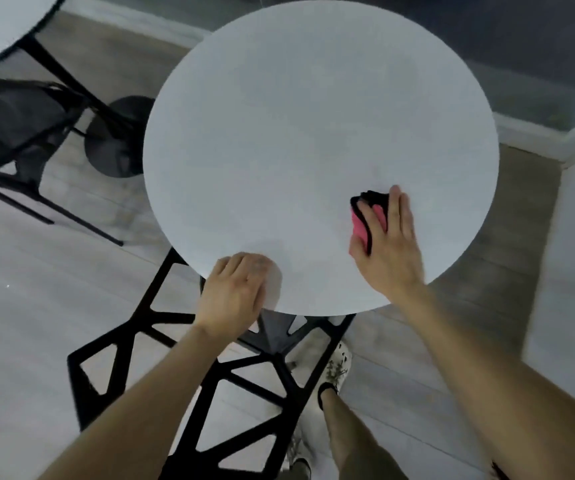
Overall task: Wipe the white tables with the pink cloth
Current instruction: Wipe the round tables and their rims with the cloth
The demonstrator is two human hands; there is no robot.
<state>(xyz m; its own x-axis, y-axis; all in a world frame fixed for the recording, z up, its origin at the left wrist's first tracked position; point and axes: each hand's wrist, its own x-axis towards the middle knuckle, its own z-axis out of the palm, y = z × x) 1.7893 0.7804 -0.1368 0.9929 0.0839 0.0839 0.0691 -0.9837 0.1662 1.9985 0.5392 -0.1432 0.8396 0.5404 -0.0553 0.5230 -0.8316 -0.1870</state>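
Round white table (296, 133) lies under both hands. Black chair (140, 313) stands below the left hand. Right hand (390, 244) has straight fingers and presses flat on the pink cloth (359, 221), which is bunched under its fingers and thumb. Left hand (234, 292), fingers curled, rests on the near rim; cannot tell whether it grips.

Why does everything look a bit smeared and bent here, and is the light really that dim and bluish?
Head view: the wide-angle lens bows the skirting board; motion blur smears the black chair at left and the left hand; the right hand on the pink cloth is sharper; light is dim, cool and soft, with no glare on the white table.
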